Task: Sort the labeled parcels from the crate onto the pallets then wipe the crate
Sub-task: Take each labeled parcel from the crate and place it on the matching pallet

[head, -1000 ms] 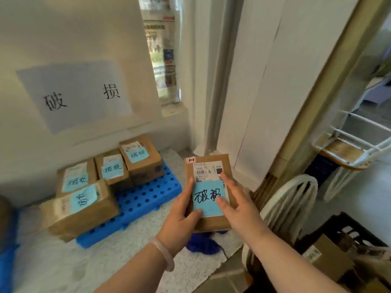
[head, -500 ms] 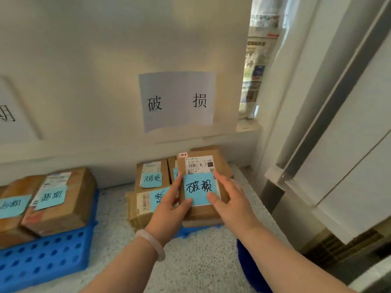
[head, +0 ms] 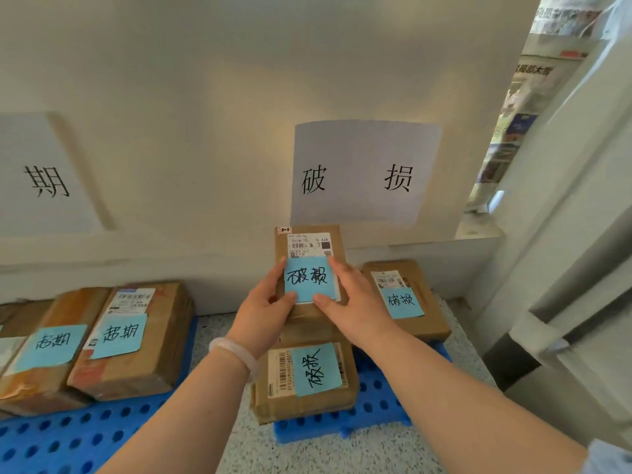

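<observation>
I hold a brown cardboard parcel [head: 309,248] with a white shipping label and a blue handwritten note. My left hand [head: 263,313] grips its left edge and my right hand [head: 352,302] grips its right edge, thumbs on top. The parcel is above the right blue pallet [head: 379,405], below a wall sign with two characters [head: 362,172]. On that pallet lie a parcel with a blue note [head: 307,378] near the front and another [head: 403,299] at the back right. The crate is out of view.
A second blue pallet [head: 68,436] at the left carries parcels with blue notes [head: 133,336] under another wall sign [head: 41,176]. Speckled floor [head: 307,453] runs between and in front of the pallets. A white door or panel [head: 564,268] stands at the right.
My view has turned left and closed in on the wall. The held parcel has moved forward over the right pallet's parcels; both hands keep the same grip.
</observation>
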{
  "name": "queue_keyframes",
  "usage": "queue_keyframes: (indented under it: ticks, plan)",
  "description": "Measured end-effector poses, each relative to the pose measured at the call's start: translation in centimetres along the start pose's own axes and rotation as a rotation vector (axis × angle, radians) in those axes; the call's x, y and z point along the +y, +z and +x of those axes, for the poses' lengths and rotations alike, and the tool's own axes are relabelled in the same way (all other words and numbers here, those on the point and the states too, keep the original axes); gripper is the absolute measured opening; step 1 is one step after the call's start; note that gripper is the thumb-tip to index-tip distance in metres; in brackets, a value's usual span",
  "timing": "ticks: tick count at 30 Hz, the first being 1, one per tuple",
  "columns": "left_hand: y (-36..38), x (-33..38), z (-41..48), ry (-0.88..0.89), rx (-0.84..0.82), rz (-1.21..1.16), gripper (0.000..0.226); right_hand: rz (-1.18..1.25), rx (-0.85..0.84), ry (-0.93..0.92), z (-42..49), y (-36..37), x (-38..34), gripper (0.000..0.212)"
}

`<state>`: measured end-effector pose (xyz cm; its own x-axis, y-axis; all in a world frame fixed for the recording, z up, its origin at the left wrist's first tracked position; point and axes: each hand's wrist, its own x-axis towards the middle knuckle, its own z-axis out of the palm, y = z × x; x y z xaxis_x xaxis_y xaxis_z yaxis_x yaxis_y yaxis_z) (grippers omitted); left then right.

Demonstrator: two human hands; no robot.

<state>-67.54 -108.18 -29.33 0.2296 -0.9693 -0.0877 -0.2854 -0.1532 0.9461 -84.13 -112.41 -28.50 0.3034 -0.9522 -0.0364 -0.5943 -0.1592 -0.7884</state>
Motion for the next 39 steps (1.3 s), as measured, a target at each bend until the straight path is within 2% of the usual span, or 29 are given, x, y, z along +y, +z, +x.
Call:
queue_keyframes:
  ticks: [12,18,24,27,31,36,39]
  plan:
    - [0.4,-4.1,4.7,-0.038,-0.012,0.104,0.063,0.017,-0.084,0.062,4.9,3.7,2.6,0.060]
    - [1.3,-6.3,5.0,-0.078,-0.094,0.209,0.071,-0.070,-0.150,0.121,5.2,5.6,4.6,0.066]
    - [1.2,-6.8,4.7,-0.073,-0.081,0.262,0.073,-0.110,-0.182,0.126,5.1,4.7,4.4,0.070]
    - [1.2,-5.3,3.5,0.008,-0.039,0.470,0.073,-0.130,-0.114,0.045,2.6,3.3,5.0,0.068]
    - [3.1,-3.9,0.3,0.217,0.008,0.815,0.074,-0.175,-0.022,-0.049,-3.0,2.0,7.8,0.070]
    - [8.0,-1.3,-4.5,0.460,-0.062,0.909,0.071,-0.244,0.090,-0.007,-10.5,-0.8,11.4,0.077]
    - [12.3,0.2,-7.6,0.557,-0.183,0.893,0.074,-0.260,0.167,0.054,-15.2,-3.3,13.8,0.076]
